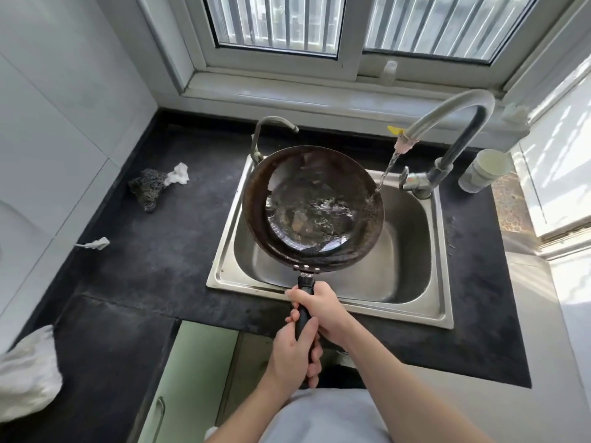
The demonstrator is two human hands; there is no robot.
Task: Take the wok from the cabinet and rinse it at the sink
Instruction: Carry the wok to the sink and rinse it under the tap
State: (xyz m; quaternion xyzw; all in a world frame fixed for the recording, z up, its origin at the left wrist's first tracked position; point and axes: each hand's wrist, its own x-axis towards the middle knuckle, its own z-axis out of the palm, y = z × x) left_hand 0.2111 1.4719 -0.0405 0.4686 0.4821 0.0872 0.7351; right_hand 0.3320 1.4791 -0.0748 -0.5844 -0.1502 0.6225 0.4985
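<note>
The fingers (292, 295) of the right hand (323, 310) were wrapped tight around the black handle (303, 311) just behind the rivets, and the left hand (294, 354) was clenched on the same handle nearer the body, so both hands were stacked along one grip. From there the wok (311, 206) reached forward and away from the person, held in the air over the left part of the steel sink (415, 238), its rim apparently clear of the basin edge, though the overhead view made that gap hard to judge. Its long axis ran from the handle end at the person's waist up toward the window (351, 27), bowl open upward and tipped a little.

A thin stream from the tall faucet (454, 116) struck the far right rim of the wok, and a shallow pool of rippling water lay in the bottom. The wok looked like dark, stiff metal, and I judged it heavy at the bowl end, more so with water aboard, which suited a two-handed hold on the handle; the wet handle could turn slippery, and sloshing water would shift the load.

A second, smaller faucet (271, 129) stood behind the wok. On the dark counter (160, 266) to the left lay a scouring pad (148, 190) beside a white rag (179, 175), well apart from the sink, and a pale cup (484, 169) stood to the right of the faucet base.
</note>
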